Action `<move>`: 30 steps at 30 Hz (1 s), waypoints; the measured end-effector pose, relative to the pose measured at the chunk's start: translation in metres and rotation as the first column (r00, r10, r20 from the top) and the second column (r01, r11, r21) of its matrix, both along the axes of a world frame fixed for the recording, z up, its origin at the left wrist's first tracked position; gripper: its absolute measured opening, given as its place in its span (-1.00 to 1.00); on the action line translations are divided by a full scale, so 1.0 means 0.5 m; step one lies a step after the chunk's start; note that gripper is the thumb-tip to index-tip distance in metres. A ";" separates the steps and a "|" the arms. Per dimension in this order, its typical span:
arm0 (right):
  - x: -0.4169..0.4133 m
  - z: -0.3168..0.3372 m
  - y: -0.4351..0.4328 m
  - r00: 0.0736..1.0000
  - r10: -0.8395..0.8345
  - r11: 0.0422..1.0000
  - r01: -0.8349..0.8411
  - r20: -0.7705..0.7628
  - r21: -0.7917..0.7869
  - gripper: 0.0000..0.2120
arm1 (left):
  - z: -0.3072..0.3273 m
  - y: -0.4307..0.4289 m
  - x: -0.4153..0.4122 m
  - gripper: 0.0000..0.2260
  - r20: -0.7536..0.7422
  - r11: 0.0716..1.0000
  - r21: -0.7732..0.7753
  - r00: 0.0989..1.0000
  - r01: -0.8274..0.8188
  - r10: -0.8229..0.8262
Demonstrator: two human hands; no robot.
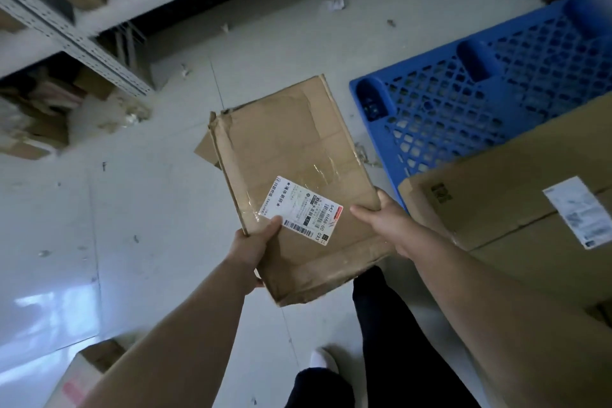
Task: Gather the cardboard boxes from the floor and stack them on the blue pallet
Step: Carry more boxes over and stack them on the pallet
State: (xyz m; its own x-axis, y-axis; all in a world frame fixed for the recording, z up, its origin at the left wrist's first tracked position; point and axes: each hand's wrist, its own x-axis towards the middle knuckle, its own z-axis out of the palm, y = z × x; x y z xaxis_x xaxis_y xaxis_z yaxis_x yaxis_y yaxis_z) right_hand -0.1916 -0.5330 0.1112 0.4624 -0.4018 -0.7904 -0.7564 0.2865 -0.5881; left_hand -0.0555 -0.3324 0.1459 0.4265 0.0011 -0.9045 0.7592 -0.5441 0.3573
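Flattened, creased brown cardboard box (298, 182) with tape and a white shipping label (300, 210), held above pale glossy floor (132, 209), left hand (256, 247) clamped on its near-left edge, right hand (385, 220) gripping its right edge, beside the lattice blue pallet (463, 103) carrying a larger carton (516, 189), metal shelving (66, 26) beyond.

Worn flat cardboard box (298, 175) with white shipping label is up off the floor, tilted; blue pallet (463, 109) lies right, larger box (516, 209) on its near edge.
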 end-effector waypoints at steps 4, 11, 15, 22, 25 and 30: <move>-0.075 0.078 0.063 0.999 -0.044 0.997 0.045 0.015 -0.055 -0.20 | 0.057 0.045 -0.047 -0.34 0.068 0.994 -0.052 0.993 0.099 -0.095; -0.280 0.159 0.225 0.966 -0.241 0.966 0.248 0.095 -0.077 -0.36 | 0.126 0.135 -0.183 -0.39 0.115 0.939 -0.099 0.941 0.329 -0.318; -0.401 0.179 0.282 0.929 -0.348 0.931 0.358 0.127 -0.065 -0.54 | 0.152 0.155 -0.281 -0.46 0.114 0.893 -0.107 0.898 0.437 -0.426; -0.616 0.217 0.326 0.887 -0.457 0.885 0.460 0.062 -0.065 -0.45 | 0.170 0.163 -0.477 -0.60 0.089 0.827 -0.145 0.840 0.543 -0.535; -0.718 0.213 0.336 0.886 -0.462 0.885 0.464 0.035 -0.050 -0.38 | 0.163 0.161 -0.573 -0.61 0.089 0.810 -0.140 0.822 0.570 -0.563; -0.931 0.191 0.342 0.872 -0.490 0.871 0.488 -0.017 -0.059 -0.24 | 0.156 0.145 -0.776 -0.67 0.073 0.796 -0.090 0.801 0.599 -0.594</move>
